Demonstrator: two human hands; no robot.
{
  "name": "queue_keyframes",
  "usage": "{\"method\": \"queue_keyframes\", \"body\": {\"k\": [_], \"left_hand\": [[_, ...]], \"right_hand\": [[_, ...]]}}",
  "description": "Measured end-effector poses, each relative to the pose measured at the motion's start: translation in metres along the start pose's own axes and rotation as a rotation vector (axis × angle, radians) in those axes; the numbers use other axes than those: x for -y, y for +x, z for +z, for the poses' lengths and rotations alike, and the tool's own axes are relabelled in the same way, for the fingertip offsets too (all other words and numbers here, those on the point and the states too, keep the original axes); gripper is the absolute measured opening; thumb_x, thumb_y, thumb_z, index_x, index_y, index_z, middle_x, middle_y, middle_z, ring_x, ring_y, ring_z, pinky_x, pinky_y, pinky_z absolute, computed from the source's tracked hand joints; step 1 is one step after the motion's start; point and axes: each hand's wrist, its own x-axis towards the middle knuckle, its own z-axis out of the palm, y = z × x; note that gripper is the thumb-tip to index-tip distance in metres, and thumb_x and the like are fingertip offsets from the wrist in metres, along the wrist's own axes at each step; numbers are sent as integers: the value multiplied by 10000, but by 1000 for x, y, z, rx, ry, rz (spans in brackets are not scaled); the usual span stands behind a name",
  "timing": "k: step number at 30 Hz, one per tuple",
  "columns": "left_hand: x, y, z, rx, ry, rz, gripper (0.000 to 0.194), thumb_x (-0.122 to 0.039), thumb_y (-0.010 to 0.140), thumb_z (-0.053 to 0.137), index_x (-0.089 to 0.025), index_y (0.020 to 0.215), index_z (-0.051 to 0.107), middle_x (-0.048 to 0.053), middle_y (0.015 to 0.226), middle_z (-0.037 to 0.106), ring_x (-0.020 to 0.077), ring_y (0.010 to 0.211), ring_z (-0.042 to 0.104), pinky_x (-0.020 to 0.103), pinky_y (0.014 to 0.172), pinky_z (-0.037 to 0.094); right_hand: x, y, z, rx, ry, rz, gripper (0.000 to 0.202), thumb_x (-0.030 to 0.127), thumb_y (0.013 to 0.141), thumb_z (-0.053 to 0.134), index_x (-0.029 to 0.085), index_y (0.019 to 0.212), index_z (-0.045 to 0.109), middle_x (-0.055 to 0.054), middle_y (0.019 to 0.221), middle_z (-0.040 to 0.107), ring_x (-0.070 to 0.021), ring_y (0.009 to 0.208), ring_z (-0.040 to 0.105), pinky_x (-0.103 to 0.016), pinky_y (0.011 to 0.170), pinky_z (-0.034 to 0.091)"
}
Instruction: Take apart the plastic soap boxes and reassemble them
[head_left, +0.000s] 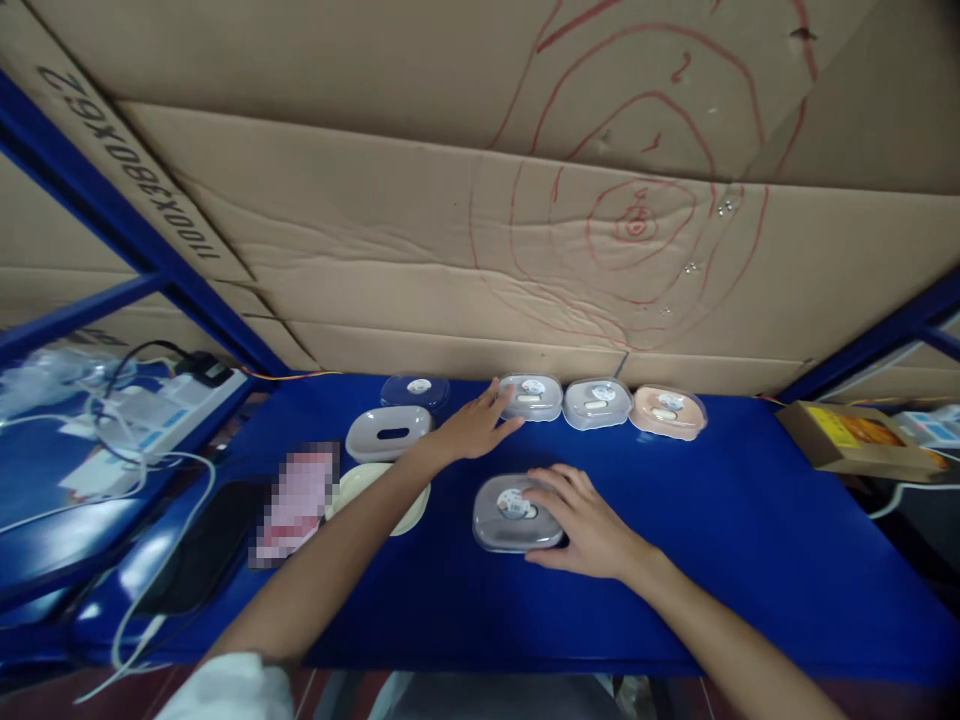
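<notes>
My right hand (581, 525) grips the right end of a grey soap box (499, 520) with a clear lid and a round white sticker, its fingers over the top and its thumb at the near side. Further back, my left hand (480, 420) stretches out with fingers apart at the left end of another grey soap box (541, 398); whether it touches the box I cannot tell. That box begins a row with a second grey soap box (598, 404) and a peach soap box (667, 414), all with clear lids and round stickers.
Left of my left forearm lie a whitish tray (360, 437) with an oblong slot, a clear lid (409, 392) with a sticker, a cream oval piece (352, 485) and a blurred pink item (296, 505). Cables and power strips (150, 440) crowd the left; a carton (832, 440) stands right.
</notes>
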Motion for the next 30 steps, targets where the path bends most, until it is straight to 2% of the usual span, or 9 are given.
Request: {"method": "queue_keyframes", "body": {"k": [7, 12, 14, 17, 18, 21, 23, 26, 30], "left_hand": [[-34, 27, 15, 84, -182, 8, 866, -691, 1105, 378, -164, 1756, 157, 288, 1802, 47, 487, 1608, 355, 633, 1232, 372], [-52, 35, 13, 140, -355, 57, 878, -732, 1093, 396, -236, 1766, 131, 233, 1815, 63, 479, 1645, 248, 668, 1254, 333], [-51, 21, 8, 158, -435, 90, 845, -717, 1109, 371, -259, 1771, 114, 199, 1821, 112, 430, 1664, 217, 640, 1279, 326], [-43, -26, 4, 177, -549, 138, 770, -646, 1145, 321, -250, 1773, 120, 167, 1822, 183, 323, 1684, 227, 545, 1304, 357], [-39, -44, 6, 189, -584, 156, 787, -628, 1135, 400, -266, 1773, 114, 161, 1815, 225, 302, 1664, 308, 511, 1280, 411], [-31, -90, 19, 181, -746, 202, 1175, -565, 909, 837, -286, 1767, 83, 184, 1726, 431, 314, 1566, 496, 484, 1239, 475], [-29, -106, 30, 104, -825, 177, 1165, -479, 865, 891, -272, 1750, 161, 183, 1659, 508, 321, 1528, 535, 502, 1262, 447], [-32, -109, 39, 63, -816, 154, 1141, -457, 863, 893, -266, 1741, 190, 192, 1676, 470, 345, 1537, 515, 541, 1281, 419], [-42, -114, 34, 14, -703, 191, 1268, -524, 875, 892, -263, 1768, 30, 219, 1789, 263, 391, 1630, 368, 576, 1304, 393]], "right_hand": [[-9, -1, -7, 33, 18, 24, 703, 532, 902, 838, 248, 1490, 578, -161, 1609, 564, -400, 1471, 497, -617, 1183, 491], [-15, -1, -11, 20, 3, 46, 687, 508, 904, 847, 250, 1478, 571, -179, 1588, 575, -402, 1494, 498, -632, 1195, 471], [-16, -1, -12, 22, 12, 49, 677, 515, 914, 838, 238, 1469, 565, -191, 1582, 570, -391, 1502, 507, -621, 1202, 467], [-19, -3, -14, 46, 63, 66, 703, 558, 929, 812, 234, 1491, 542, -199, 1604, 541, -367, 1508, 522, -564, 1187, 499], [-21, -4, -14, 55, 82, 77, 716, 569, 936, 799, 234, 1509, 529, -200, 1616, 529, -361, 1509, 525, -547, 1180, 509], [-23, -4, -11, 82, 133, 87, 718, 578, 968, 750, 231, 1547, 505, -207, 1607, 548, -359, 1479, 558, -540, 1165, 514], [-24, -3, -8, 94, 158, 74, 684, 572, 990, 715, 229, 1546, 513, -208, 1576, 584, -359, 1449, 584, -547, 1158, 506], [-26, -2, -8, 81, 195, 68, 642, 564, 1006, 675, 240, 1539, 524, -193, 1546, 617, -351, 1434, 597, -536, 1154, 500], [-32, -5, -19, -49, 158, 138, 614, 565, 994, 676, 275, 1517, 531, -166, 1548, 615, -355, 1437, 594, -546, 1152, 501]]}}
